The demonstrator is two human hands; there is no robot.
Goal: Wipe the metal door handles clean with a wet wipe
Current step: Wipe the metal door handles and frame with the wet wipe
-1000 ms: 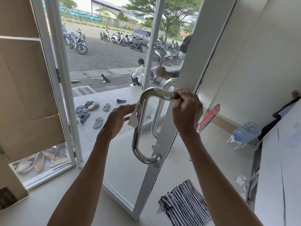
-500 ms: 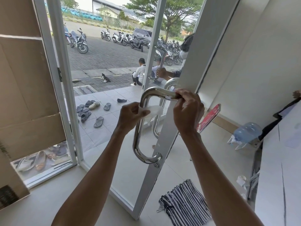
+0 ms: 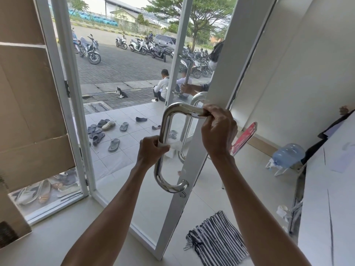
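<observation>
Bright, even daylight from outside, soft glints on the metal door handle, wide-angle bowing at the edges.

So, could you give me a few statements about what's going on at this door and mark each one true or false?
1. The left hand holds a white wet wipe wrapped round the upright bar of the metal door handle. True.
2. The right hand hangs free and touches nothing. False: it grips the top bend of the same handle.
3. The glass door stands open. True.
4. The striped cloth is draped over the handle. False: it lies on the floor near the foot of the door.
5. A cat lies on the paving outside. True.
</observation>
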